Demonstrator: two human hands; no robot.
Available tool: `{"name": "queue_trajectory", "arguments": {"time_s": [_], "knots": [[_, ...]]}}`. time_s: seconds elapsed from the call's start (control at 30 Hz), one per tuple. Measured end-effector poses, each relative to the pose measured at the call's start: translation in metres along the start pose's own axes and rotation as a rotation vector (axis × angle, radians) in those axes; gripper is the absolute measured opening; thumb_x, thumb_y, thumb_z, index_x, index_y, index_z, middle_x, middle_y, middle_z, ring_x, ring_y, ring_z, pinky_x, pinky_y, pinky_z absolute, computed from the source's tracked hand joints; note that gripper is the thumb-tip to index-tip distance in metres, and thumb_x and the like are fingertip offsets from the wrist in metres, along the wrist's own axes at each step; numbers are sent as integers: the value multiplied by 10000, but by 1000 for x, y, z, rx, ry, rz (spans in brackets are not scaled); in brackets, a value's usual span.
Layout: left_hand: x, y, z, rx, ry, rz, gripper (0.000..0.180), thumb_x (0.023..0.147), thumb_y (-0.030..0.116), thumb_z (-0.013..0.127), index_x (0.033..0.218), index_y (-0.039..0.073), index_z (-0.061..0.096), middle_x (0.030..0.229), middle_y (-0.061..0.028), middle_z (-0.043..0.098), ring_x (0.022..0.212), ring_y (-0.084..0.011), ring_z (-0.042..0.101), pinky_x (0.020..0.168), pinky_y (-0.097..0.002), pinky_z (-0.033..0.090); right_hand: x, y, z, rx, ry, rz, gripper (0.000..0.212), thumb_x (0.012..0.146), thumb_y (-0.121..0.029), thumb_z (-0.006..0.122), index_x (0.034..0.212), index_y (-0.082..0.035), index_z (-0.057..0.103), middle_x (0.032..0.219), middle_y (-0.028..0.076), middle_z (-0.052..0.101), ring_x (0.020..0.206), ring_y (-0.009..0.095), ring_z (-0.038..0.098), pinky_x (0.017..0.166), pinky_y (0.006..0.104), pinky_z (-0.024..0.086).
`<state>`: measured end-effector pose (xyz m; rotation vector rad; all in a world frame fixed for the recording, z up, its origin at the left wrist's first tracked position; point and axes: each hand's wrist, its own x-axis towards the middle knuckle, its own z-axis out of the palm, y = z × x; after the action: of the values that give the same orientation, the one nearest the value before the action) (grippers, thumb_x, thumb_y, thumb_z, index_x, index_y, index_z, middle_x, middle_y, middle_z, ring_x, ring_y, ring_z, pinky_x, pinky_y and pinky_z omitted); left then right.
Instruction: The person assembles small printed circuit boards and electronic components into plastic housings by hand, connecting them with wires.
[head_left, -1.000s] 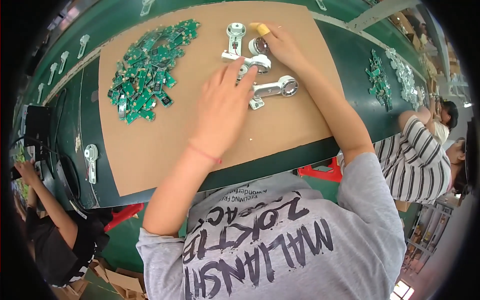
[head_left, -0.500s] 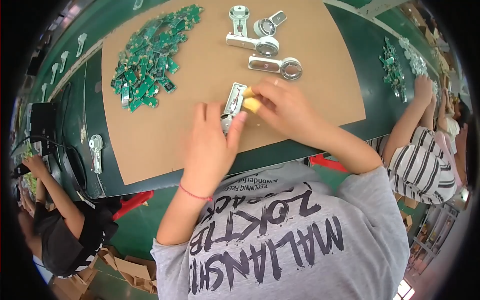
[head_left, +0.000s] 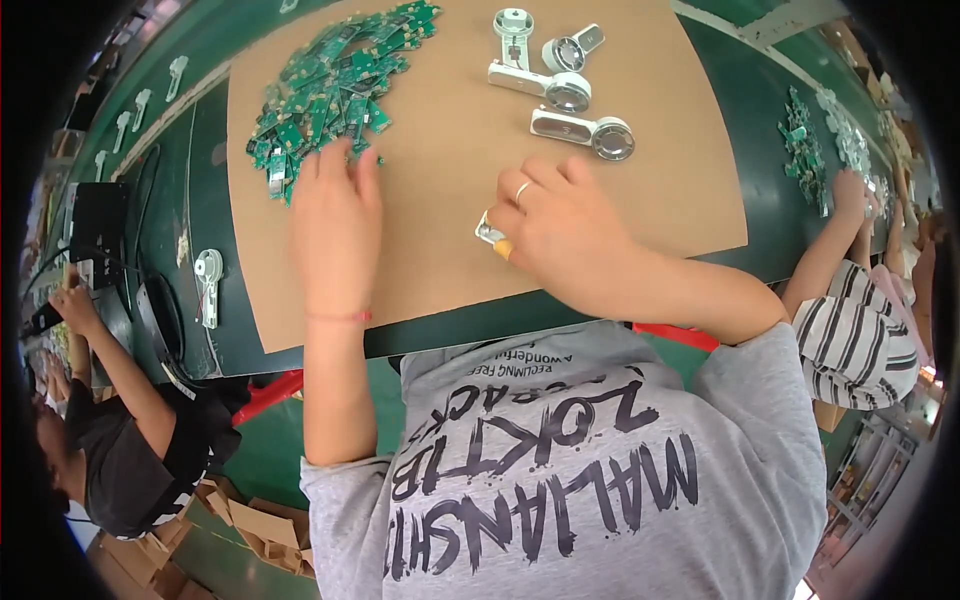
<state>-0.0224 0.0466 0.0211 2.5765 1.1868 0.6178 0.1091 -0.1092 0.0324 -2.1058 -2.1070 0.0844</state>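
Observation:
My left hand (head_left: 337,225) is over the near edge of a pile of green circuit boards (head_left: 345,85). Its fingers stretch forward, with the thumb apart, and no board shows in its grasp. Over the middle of the brown board, my right hand (head_left: 565,220) is closed on a white handheld fan housing (head_left: 489,231). Most of that housing is hidden under the hand; only one end sticks out on the left. A yellow finger cover (head_left: 503,248) sits on the right thumb.
Several white handheld fans (head_left: 567,130) lie at the back of the brown cardboard sheet (head_left: 440,280). A fan part with wires (head_left: 208,285) lies left of the sheet. Co-workers sit on both sides; one's hand (head_left: 848,190) is near more circuit boards (head_left: 802,150).
My left hand has let go of the fan housing and moved left and forward to the circuit boards. The right hand now holds the housing alone. The whole view has shifted slightly.

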Motion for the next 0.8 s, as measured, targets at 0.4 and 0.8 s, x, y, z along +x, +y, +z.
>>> {"name": "queue_trajectory", "arguments": {"time_s": [0.4, 0.8], "knots": [[22, -27, -2, 167, -33, 474, 246, 771, 25, 560, 1002, 94, 609, 1063, -61, 524, 1005, -253, 497, 806, -362, 409, -17, 2, 16, 123, 99, -162, 206, 632, -120, 632, 826, -87, 571, 891, 24, 481, 900, 168, 452, 752, 300, 327], [-33, 29, 9, -997, -361, 2, 163, 839, 47, 566, 998, 19, 586, 874, -40, 585, 740, -113, 558, 681, -231, 444, -14, 21, -3, 1034, 1, 33, 128, 813, 3, 530, 935, -22, 554, 814, 51, 537, 786, 152, 554, 732, 264, 405]]}}
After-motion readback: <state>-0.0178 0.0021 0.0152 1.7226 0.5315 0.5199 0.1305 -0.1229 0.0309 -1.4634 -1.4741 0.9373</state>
